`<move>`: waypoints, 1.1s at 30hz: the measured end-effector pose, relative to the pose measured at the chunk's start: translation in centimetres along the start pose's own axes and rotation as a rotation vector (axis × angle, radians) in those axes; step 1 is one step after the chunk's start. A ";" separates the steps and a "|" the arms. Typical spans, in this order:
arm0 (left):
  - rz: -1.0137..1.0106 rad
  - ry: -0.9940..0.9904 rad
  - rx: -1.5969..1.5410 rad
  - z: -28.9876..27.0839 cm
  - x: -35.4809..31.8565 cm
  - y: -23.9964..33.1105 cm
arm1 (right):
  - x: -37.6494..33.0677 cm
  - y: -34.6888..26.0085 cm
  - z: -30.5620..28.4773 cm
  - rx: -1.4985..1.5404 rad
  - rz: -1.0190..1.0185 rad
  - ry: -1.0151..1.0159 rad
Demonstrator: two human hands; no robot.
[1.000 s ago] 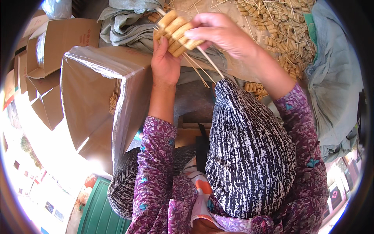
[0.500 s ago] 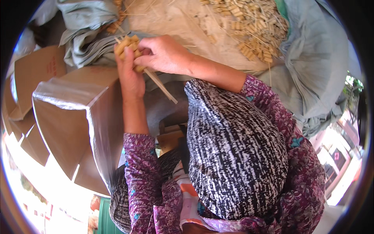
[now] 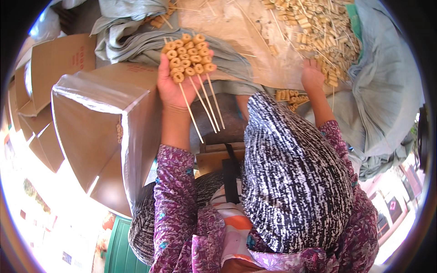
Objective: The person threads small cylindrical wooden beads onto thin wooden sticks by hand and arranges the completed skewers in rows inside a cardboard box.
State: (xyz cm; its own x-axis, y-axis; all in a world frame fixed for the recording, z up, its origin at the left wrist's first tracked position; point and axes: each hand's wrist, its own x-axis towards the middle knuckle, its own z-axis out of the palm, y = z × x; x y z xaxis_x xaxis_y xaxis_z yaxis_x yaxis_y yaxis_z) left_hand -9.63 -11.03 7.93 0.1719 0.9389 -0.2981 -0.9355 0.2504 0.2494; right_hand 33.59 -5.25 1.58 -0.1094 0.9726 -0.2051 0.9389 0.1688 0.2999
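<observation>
My left hand [image 3: 174,96] is palm up with a fan of thin wooden skewers [image 3: 188,58] in it, each threaded with ring-shaped golden-brown food pieces. The loaded part lies across the palm and fingers, and the bare stick ends point down toward my lap. Farther right, my right hand [image 3: 312,77] reaches to the board beside a heap of similar brown pieces and sticks [image 3: 314,27]. Its fingers look curled in, and what they grip, if anything, is hidden.
Pale board [image 3: 218,22] lies ahead, scattered with loose sticks. Grey-green cloth [image 3: 387,86] bunches around it. Cardboard boxes [image 3: 91,145] with clear plastic stand at left. A patterned black-and-white fabric [image 3: 291,182] covers my knee. More brown pieces [image 3: 291,96] sit at the board's near edge.
My right hand has let go of the skewer bunch and moved right to the heap. The left hand has turned palm up, with the skewers fanned out. The view has shifted slightly.
</observation>
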 end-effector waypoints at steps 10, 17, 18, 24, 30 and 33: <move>0.034 -0.014 0.020 -0.1 -0.2 -0.1 | -0.4 -2.9 -9.4 0.692 0.066 -0.391; -0.036 0.219 0.313 -1.2 0.1 -1.3 | 2.0 -13.6 -20.0 0.891 -0.753 0.265; -0.040 0.223 0.277 -1.1 0.1 -1.4 | 2.3 -15.3 -21.6 0.750 -0.922 0.338; -0.095 0.150 0.019 -1.5 0.4 -1.5 | 0.6 -22.6 -22.9 0.663 -1.413 0.627; -0.155 0.046 -0.214 -2.3 -0.1 -1.5 | 0.4 -22.9 -21.3 0.768 -1.422 0.525; -0.165 0.008 -0.225 -2.2 -0.4 -1.6 | 0.4 -22.7 -21.3 0.807 -1.396 0.548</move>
State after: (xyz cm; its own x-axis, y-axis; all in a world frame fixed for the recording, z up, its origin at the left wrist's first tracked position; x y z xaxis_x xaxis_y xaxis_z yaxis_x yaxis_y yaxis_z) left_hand -8.86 -12.32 5.58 0.3260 0.8878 -0.3248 -0.9402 0.3403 -0.0136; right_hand 5.31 -5.31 14.56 -0.8619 0.1319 0.4897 -0.0660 0.9282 -0.3663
